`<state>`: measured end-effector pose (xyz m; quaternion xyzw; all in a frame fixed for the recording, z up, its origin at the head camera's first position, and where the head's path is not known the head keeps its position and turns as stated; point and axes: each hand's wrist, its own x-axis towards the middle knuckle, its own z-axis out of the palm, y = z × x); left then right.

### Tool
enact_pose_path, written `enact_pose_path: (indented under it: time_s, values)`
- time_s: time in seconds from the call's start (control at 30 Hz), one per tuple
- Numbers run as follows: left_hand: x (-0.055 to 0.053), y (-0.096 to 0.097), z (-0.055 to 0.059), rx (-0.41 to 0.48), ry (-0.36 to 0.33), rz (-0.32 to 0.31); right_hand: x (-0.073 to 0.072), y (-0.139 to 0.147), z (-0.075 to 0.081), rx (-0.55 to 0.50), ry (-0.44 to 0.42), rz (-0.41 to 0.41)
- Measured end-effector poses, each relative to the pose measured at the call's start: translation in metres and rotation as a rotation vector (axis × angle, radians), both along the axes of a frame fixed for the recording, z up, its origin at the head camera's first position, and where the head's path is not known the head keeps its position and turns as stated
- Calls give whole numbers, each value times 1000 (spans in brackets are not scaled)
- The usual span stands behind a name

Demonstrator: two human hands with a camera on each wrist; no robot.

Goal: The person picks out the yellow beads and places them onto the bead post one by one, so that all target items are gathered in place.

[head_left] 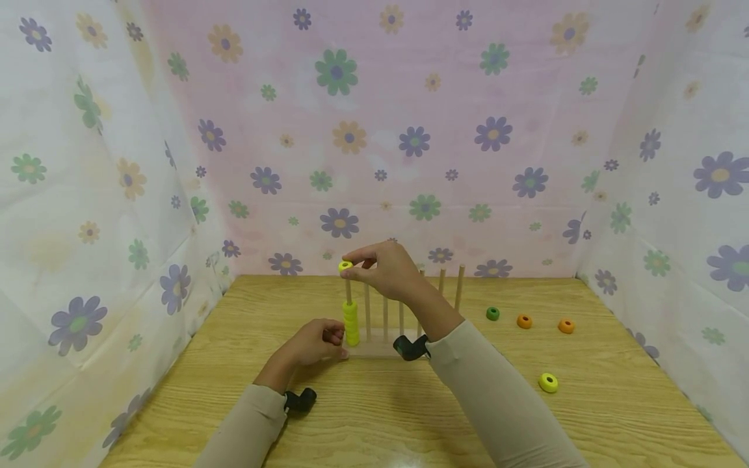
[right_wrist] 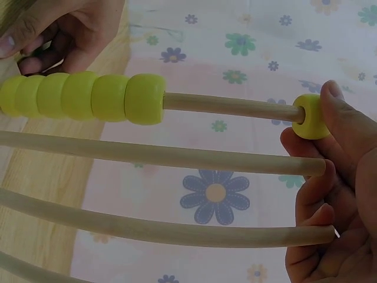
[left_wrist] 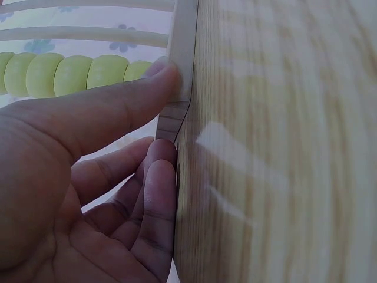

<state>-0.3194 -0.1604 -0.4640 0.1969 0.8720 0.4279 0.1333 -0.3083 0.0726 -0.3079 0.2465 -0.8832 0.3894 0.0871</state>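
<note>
A wooden rack with upright pegs stands on the table, its base point(head_left: 374, 351) flat on the wood. Several yellow beads point(head_left: 350, 325) are stacked on the leftmost peg. My right hand point(head_left: 389, 270) pinches another yellow bead point(right_wrist: 310, 116) between thumb and index finger; the tip of that same peg point(right_wrist: 235, 107) sits in its hole. Its other fingers lie near the tips of the neighbouring pegs. Down at the base's left end, my left hand point(head_left: 313, 342) grips the wood, thumb point(left_wrist: 135, 103) on one face and fingertips at the end.
Right of the rack lie a green bead point(head_left: 493, 314), an orange bead point(head_left: 524, 322), a second orange bead point(head_left: 566, 326) and, nearer, a loose yellow bead point(head_left: 548, 383). Flower-patterned cloth point(head_left: 374, 195) walls the table point(head_left: 409, 416) at the back and both sides.
</note>
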Motion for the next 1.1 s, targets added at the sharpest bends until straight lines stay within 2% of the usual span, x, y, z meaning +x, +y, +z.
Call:
enact_pose_path:
  time_s: [1.1]
  values:
    - [-1,-2,-1,-13,14,-5,3,1,2,53,16,6]
